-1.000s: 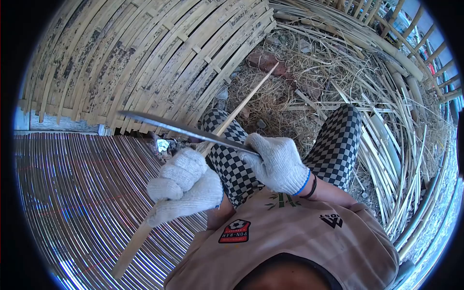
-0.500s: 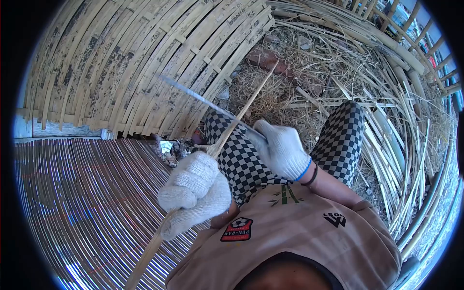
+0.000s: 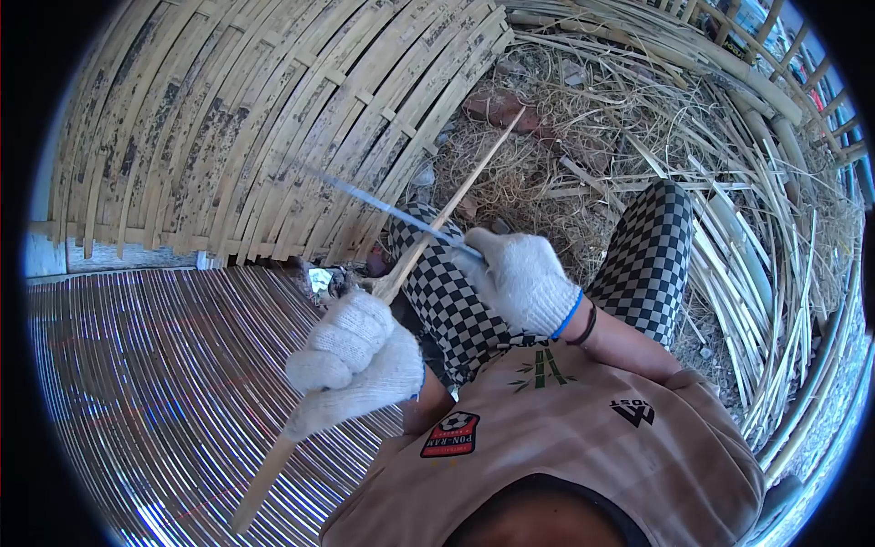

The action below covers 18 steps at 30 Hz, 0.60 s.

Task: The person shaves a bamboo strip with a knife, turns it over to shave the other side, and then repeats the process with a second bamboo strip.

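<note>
My left hand (image 3: 351,360), in a white knitted glove, is closed around a pale bamboo stick (image 3: 465,190). The stick slants from the lower left to a thin tip at the upper right, and its thicker end (image 3: 262,483) sticks out below the glove. My right hand (image 3: 529,283), gloved too with a blue cuff edge, grips a long narrow knife (image 3: 394,211). Its handle is mostly hidden in the fist. The blade crosses the stick above my left hand and points to the upper left, its far end blurred.
A woven bamboo panel (image 3: 210,137) fills the upper left, above a shiny slatted mat (image 3: 173,383). Fine shavings (image 3: 556,191) cover the ground before my checkered knees (image 3: 643,264). Several split strips (image 3: 729,301) lie at right, near bamboo poles (image 3: 729,68) and a fence.
My left hand has shifted slightly left, and the stick's lower end now shows fully. The knife crosses the stick a little further left. Both hands keep their hold.
</note>
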Each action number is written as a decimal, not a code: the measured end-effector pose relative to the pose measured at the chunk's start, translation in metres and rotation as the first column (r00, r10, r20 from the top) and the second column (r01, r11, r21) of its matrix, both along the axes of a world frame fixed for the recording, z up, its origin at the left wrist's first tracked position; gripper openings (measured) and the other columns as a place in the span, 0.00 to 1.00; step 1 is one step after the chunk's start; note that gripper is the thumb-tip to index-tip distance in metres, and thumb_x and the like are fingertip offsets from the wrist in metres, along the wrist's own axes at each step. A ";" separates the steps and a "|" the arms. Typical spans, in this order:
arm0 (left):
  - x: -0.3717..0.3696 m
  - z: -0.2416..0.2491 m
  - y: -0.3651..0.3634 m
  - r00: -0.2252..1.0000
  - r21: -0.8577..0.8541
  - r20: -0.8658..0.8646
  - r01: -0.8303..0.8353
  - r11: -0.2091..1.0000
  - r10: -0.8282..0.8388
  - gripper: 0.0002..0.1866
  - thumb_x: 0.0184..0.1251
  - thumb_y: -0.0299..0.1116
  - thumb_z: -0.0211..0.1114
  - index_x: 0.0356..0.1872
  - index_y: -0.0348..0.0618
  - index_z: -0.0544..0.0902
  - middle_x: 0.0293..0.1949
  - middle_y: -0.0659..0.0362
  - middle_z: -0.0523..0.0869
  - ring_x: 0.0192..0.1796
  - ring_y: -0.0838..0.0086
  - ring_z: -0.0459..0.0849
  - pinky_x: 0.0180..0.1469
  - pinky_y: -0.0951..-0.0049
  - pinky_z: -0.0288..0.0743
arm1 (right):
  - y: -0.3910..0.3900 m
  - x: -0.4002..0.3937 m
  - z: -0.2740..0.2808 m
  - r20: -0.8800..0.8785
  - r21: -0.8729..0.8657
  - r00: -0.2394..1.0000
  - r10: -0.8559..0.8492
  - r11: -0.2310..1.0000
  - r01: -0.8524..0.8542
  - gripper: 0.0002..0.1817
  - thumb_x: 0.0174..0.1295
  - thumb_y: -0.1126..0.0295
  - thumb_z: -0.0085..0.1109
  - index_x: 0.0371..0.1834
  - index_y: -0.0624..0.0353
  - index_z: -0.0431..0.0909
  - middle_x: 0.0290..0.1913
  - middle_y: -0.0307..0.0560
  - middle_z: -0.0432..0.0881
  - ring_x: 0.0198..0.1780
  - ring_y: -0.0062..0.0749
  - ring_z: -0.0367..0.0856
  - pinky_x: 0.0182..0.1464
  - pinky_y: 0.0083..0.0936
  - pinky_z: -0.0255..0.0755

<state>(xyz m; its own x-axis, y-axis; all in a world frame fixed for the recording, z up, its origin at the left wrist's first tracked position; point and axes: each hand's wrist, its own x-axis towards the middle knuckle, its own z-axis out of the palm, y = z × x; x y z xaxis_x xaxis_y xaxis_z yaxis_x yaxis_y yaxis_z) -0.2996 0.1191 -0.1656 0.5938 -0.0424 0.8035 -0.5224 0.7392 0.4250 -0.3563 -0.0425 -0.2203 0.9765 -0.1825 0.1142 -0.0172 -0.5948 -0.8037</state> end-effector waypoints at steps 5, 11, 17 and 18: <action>-0.002 0.003 -0.007 0.999 0.036 0.043 0.027 0.999 -0.028 0.39 0.72 0.77 0.42 0.21 0.49 0.65 0.15 0.65 0.61 0.18 0.76 0.55 0.22 0.71 0.52 | -0.004 0.013 -0.024 0.009 0.094 0.999 -0.051 0.994 0.050 0.16 0.73 0.57 0.58 0.41 0.60 0.81 0.22 0.60 0.79 0.30 0.59 0.85 0.33 0.47 0.76; 0.004 -0.001 0.010 0.997 -0.025 -0.027 0.076 0.997 -0.076 0.37 0.73 0.75 0.45 0.20 0.50 0.65 0.16 0.66 0.59 0.18 0.77 0.52 0.23 0.71 0.49 | -0.018 0.032 -0.035 -0.054 -0.021 0.996 -0.064 0.998 0.063 0.23 0.75 0.49 0.52 0.38 0.60 0.83 0.24 0.57 0.84 0.33 0.56 0.88 0.39 0.48 0.81; 0.001 0.002 0.005 0.999 0.025 -0.020 -0.029 0.999 0.029 0.38 0.74 0.75 0.44 0.20 0.49 0.66 0.14 0.66 0.59 0.17 0.78 0.53 0.22 0.72 0.51 | -0.035 0.057 -0.080 -0.163 0.103 0.969 -0.186 0.973 0.205 0.22 0.76 0.51 0.52 0.41 0.61 0.84 0.24 0.65 0.81 0.32 0.62 0.85 0.36 0.51 0.78; 0.003 0.002 0.007 1.000 0.020 -0.027 -0.012 1.000 0.012 0.38 0.74 0.75 0.44 0.20 0.49 0.66 0.14 0.66 0.59 0.17 0.77 0.53 0.22 0.72 0.51 | -0.049 0.070 -0.099 -0.279 0.068 0.942 -0.185 0.975 0.212 0.25 0.77 0.49 0.50 0.42 0.61 0.86 0.27 0.66 0.83 0.34 0.61 0.86 0.38 0.50 0.79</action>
